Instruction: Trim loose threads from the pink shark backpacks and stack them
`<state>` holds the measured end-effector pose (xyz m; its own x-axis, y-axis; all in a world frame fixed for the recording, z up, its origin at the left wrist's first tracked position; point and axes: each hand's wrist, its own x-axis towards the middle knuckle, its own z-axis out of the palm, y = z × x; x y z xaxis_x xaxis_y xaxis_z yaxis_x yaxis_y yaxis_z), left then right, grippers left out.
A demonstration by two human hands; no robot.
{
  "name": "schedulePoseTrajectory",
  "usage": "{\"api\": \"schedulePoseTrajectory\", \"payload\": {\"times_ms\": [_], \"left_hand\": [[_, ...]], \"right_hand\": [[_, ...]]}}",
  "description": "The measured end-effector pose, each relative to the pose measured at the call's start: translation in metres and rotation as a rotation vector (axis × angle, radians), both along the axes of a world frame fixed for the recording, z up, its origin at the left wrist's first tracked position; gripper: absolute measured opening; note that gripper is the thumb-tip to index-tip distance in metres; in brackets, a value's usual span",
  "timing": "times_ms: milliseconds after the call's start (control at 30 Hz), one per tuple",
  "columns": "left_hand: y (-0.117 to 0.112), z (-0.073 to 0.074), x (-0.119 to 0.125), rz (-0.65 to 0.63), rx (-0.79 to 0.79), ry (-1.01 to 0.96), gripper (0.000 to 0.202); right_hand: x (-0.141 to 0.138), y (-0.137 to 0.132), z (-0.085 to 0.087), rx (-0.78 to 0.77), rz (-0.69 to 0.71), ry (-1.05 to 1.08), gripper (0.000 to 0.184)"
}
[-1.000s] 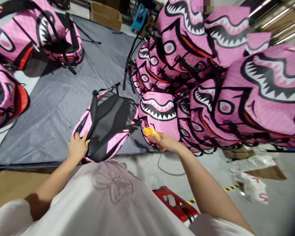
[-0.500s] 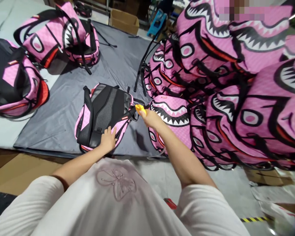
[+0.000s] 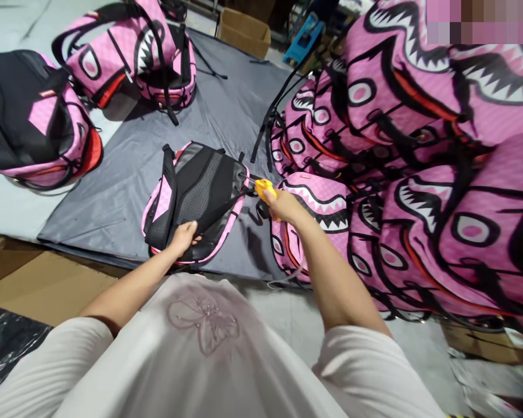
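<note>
A pink backpack [image 3: 200, 191] with a black mesh back panel lies face down on a grey mat [image 3: 113, 186]. My left hand [image 3: 183, 237] is closed on the backpack's near edge, fingers curled over it. My right hand [image 3: 283, 204] grips a small yellow tool [image 3: 265, 188], its tip at the backpack's right side by a black strap. A thin cord hangs down from my right hand.
A tall pile of pink shark-face backpacks [image 3: 401, 151] fills the right side. More backpacks lie at the back left [image 3: 139, 52] and far left [image 3: 35, 122]. A cardboard box [image 3: 243, 30] and a blue stool [image 3: 304, 42] stand behind. Flat cardboard [image 3: 35, 278] lies near left.
My left hand has slid right along the backpack's near edge and closed on it. My right hand has carried the yellow tool up to the backpack's right side. The view has shifted.
</note>
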<state>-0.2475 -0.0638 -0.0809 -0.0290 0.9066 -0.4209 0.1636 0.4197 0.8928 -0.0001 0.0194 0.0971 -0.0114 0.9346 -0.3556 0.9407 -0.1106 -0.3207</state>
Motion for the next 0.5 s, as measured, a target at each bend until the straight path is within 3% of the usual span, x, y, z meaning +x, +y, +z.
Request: {"api": "schedulePoseTrajectory", "payload": {"times_ms": [100, 200, 267, 367, 433, 500], "left_hand": [[0.017, -0.006, -0.018, 0.165, -0.441, -0.381, 0.052], [0.022, -0.01, -0.019, 0.162, -0.567, -0.453, 0.05], [0.016, -0.008, -0.01, 0.123, -0.41, -0.318, 0.046], [-0.003, 0.0, 0.01, -0.036, 0.097, 0.152, 0.044], [-0.015, 0.005, 0.025, -0.197, 0.346, 0.482, 0.047], [-0.022, 0.008, 0.039, -0.332, 0.384, 0.694, 0.054]], "right_hand": [[0.022, -0.044, 0.007, -0.326, 0.049, 0.229, 0.044], [0.026, -0.075, -0.001, -0.682, 0.132, 0.3, 0.039], [0.024, -0.076, -0.007, -0.556, 0.074, 0.228, 0.039], [0.026, -0.065, -0.009, -0.073, -0.103, 0.006, 0.046], [0.03, -0.061, -0.008, -0.074, -0.052, -0.026, 0.048], [0.034, -0.064, -0.008, -0.258, 0.064, 0.042, 0.05]]}}
